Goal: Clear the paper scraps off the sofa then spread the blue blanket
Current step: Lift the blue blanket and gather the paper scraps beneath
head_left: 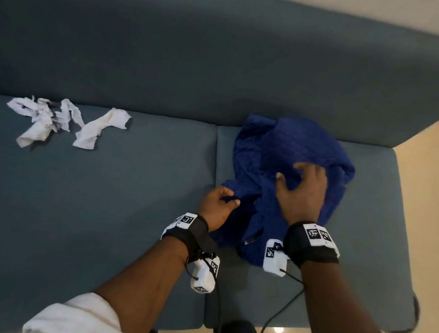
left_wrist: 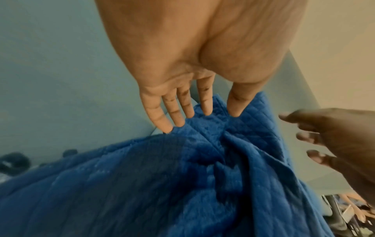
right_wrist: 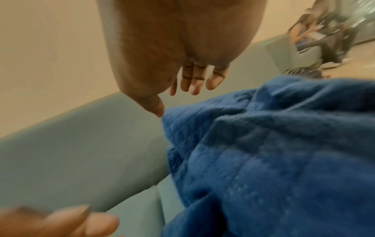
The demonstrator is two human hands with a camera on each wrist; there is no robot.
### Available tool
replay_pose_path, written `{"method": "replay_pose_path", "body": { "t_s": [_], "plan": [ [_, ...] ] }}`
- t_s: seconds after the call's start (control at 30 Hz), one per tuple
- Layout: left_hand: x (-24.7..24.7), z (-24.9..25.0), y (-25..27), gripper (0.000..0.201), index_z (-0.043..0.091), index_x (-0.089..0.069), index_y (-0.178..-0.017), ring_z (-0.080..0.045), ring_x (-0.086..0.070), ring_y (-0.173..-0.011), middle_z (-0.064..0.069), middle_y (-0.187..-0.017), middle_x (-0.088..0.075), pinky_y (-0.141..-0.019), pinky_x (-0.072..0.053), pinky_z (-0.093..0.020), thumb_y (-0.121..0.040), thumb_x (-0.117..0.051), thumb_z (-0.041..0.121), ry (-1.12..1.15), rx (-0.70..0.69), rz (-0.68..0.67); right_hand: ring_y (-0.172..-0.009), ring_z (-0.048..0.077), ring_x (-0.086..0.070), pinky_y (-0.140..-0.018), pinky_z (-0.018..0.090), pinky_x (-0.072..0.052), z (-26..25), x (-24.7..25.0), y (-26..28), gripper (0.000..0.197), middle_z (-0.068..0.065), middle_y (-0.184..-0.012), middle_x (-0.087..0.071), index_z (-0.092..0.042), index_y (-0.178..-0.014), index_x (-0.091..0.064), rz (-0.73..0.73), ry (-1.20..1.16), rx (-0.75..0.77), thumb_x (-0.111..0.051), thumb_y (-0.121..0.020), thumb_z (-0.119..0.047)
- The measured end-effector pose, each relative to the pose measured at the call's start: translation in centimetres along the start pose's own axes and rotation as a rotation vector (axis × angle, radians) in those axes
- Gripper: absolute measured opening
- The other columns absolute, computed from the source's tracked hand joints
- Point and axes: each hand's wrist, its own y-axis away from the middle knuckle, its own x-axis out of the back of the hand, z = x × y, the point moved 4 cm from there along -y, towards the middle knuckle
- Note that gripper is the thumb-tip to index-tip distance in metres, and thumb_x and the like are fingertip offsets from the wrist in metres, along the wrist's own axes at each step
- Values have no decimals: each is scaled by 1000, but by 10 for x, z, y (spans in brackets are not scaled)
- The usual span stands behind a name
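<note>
Blue and crumpled, the blanket [head_left: 264, 148] is heaped on the right seat cushion of the sofa [head_left: 112, 186], close against the backrest. White paper scraps [head_left: 62, 120] are scattered on the left cushion, near the backrest and well apart from the blanket.

The left hand [head_left: 215, 206] is placed at the left edge of the blanket. Its fingers [left_wrist: 154, 112] are seen nearly straight in the wrist view, with the tips touching the cloth, and a small fold is seen between thumb and forefinger in the head view. Whether this fold is really pinched cannot be told.

The right hand [head_left: 302, 195] is held over the middle of the heap, palm down. Its fingers [right_wrist: 195, 80] are spread wide and nothing is gripped; whether the palm touches the cloth is not clear.

Black bands [head_left: 310, 243] with white marker blocks are worn on both wrists. A pale floor [head_left: 426, 175] is seen beside the right end of the sofa.
</note>
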Motion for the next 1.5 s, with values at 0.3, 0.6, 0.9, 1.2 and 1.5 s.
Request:
{"method": "replay_pose_path", "body": {
  "t_s": [0.3, 0.6, 0.9, 1.2, 1.5],
  "plan": [
    [164, -1, -20, 14, 34, -62, -84, -17, -61, -73, -11, -106, -68, -72, -47, -26, -77, -71, 42, -21, -5, 247, -71, 9, -57, -73, 10, -44, -152, -152, 17, 19, -1, -101, -64, -15, -98, -67, -399, -305, 205, -78, -83, -18],
    [386, -70, -23, 15, 18, -63, -99, -3, -55, -52, 0, -79, -65, -56, -47, -20, -89, -73, 23, 31, 50, 549, -100, 24, -70, -101, 42, -54, -290, -349, 39, 48, 6, -121, -72, -14, -121, -70, -717, -302, 141, -78, -81, -39],
    [458, -133, -37, 20, 24, -62, -91, -18, -63, -94, 3, -98, -66, -93, -48, -30, -79, -76, 31, 168, 64, 621, -121, 38, -56, -105, 34, -45, -356, -462, 55, 63, 15, -137, -54, -14, -132, -63, -683, -83, 340, -75, -77, -42],
    [435, -112, -55, 37, 22, -58, -105, -22, -65, -87, -1, -101, -69, -76, -52, -39, -91, -55, 56, 549, 82, 512, -74, 15, -67, -73, 28, -55, -376, -421, 85, 9, -2, -81, -73, -18, -88, -74, -821, -515, 229, -73, -84, -11],
    [459, -100, -64, 43, 14, -65, -70, -20, -59, -50, -2, -55, -63, -57, -47, -31, -103, -49, 35, 318, -32, 702, -69, 24, -71, -73, 45, -61, -398, -399, 120, 39, 12, -92, -78, -16, -117, -50, -1339, -733, 20, -68, -90, 6]
  ]
}}
